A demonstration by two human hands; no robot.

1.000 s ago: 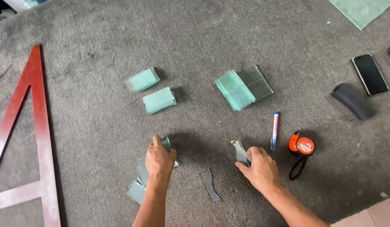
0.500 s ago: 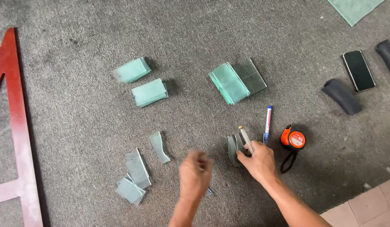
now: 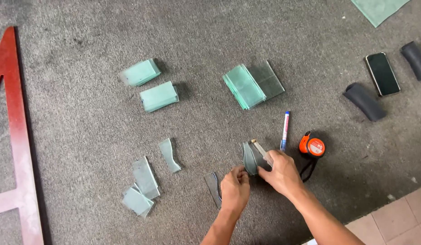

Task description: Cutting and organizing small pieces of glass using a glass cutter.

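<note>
The left hand (image 3: 235, 188) has crossed from the far glass offcuts to the curved glass piece (image 3: 248, 159), fingers curled onto its lower edge. The right hand (image 3: 281, 172) seemingly pinches a small cutter (image 3: 260, 149) against it.

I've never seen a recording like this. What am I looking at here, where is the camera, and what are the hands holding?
The camera sits on a person's head, looking down at grey carpet. No robot: two bare hands. The right hand grips a slim tool against a curved glass piece; the left hand touches that piece from the side. Around them lie stacks of green-tinted glass, loose glass offcuts, a marker pen, an orange tape measure, a phone and a red frame.
</note>
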